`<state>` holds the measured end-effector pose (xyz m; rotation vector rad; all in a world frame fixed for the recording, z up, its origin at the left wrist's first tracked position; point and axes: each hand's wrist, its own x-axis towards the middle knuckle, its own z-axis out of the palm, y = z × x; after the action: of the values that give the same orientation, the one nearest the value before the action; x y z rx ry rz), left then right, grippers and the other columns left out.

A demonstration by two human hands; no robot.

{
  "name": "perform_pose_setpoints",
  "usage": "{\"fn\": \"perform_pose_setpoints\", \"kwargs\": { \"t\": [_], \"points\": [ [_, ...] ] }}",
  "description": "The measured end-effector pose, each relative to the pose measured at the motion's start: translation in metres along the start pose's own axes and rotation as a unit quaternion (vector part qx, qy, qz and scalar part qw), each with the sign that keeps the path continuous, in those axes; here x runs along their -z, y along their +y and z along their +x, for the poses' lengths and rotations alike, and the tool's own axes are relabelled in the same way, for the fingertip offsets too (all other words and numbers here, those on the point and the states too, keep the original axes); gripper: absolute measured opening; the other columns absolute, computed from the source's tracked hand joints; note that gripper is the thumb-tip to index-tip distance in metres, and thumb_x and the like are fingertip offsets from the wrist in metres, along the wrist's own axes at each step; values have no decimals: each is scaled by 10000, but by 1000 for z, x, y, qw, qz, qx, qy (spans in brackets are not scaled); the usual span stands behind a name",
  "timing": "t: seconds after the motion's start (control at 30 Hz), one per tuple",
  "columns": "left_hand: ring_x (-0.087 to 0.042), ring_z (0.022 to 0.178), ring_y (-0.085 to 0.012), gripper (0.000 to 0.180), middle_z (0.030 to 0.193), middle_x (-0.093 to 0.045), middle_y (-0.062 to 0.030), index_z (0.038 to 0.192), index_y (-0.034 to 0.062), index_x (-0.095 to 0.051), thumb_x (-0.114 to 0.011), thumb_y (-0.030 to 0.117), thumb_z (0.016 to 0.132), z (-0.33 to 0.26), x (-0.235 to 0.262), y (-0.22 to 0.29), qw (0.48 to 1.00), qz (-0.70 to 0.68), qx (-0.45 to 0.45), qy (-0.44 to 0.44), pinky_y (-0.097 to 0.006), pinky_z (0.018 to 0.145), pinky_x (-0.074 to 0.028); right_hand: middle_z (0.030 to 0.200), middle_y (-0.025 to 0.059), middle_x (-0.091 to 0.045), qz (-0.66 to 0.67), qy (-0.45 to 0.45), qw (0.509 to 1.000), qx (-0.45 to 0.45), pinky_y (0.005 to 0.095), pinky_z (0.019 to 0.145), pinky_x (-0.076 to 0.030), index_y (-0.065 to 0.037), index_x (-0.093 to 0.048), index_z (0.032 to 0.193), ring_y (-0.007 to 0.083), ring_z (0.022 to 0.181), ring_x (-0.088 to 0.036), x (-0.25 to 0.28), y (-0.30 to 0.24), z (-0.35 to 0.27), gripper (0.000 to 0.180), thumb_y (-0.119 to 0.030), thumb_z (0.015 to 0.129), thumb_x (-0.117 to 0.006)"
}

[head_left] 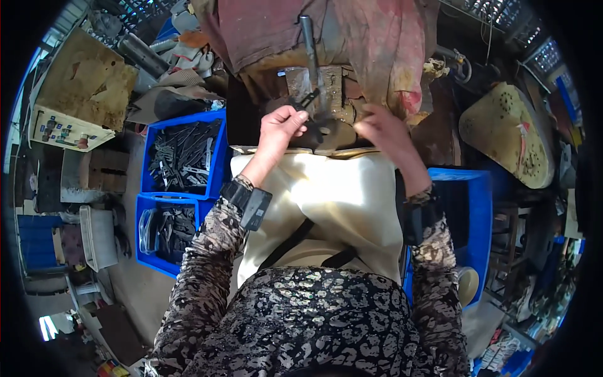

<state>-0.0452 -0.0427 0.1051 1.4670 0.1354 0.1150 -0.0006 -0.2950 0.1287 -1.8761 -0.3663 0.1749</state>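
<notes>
My left hand [282, 129] is closed in a pinch at the front of a machine. Between its thumb and fingers is a small dark metal piece [308, 99] with a slot in it. Just in front of the fingers lies a dark round part of the machine [336, 135], worn and grimy. My right hand [381, 130] is at the other side of this round part, smeared by motion. Whether its fingers hold anything is hidden by the blur. A metal pipe [309, 47] rises behind, above a rusty metal plate [333, 88].
Two blue bins [143, 160] on the left hold many dark metal pieces [182, 154]. Another blue bin [480, 220] stands at my right. Reddish cloth [264, 31] drapes the machine. A pale apron [339, 188] covers my lap. A control box [81, 94] sits far left.
</notes>
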Motion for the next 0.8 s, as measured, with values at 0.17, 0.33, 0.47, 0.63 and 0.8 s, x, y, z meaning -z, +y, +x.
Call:
{"fn": "perform_pose_setpoints", "kwargs": {
  "t": [0.17,0.33,0.47,0.63,0.8],
  "points": [
    [-578,669,-60,158,723,-601,30,911,13,-669,-652,170,906,-5,-9,22,998,-7,-57,-9,-205,599,-479,803,31,-617,209,-233,950,-9,224,684,-471,6,-494,1268,103,734,-589,-68,-36,43,397,-150,918,-598],
    [-629,759,-167,199,872,-642,-35,1032,40,-674,-638,54,837,-3,48,2,963,174,-180,97,-266,653,-511,772,-1,-599,65,-140,987,-39,230,651,-437,-3,-559,1204,82,706,-553,-63,-55,91,309,-159,937,-558],
    [-634,828,-271,293,945,-642,-88,1031,72,-672,-597,-15,762,4,68,-24,877,401,-231,131,-326,702,-525,850,73,-667,-159,86,977,110,302,694,-464,-33,-631,1109,163,781,-618,-52,-84,154,297,-251,912,-588],
    [-626,865,-313,275,914,-626,-109,941,100,-661,-578,-22,709,4,62,-27,820,538,-128,146,-373,735,-526,977,192,-669,-324,177,915,164,460,819,-478,-82,-638,1065,380,981,-624,-65,-112,204,348,-372,880,-587],
    [-633,857,-295,214,885,-624,-98,862,113,-648,-594,-7,693,3,61,-30,810,555,-122,145,-371,728,-529,982,202,-664,-374,111,916,95,479,827,-478,-75,-633,1028,395,972,-616,-75,-114,220,343,-383,890,-574]
  ]
}}
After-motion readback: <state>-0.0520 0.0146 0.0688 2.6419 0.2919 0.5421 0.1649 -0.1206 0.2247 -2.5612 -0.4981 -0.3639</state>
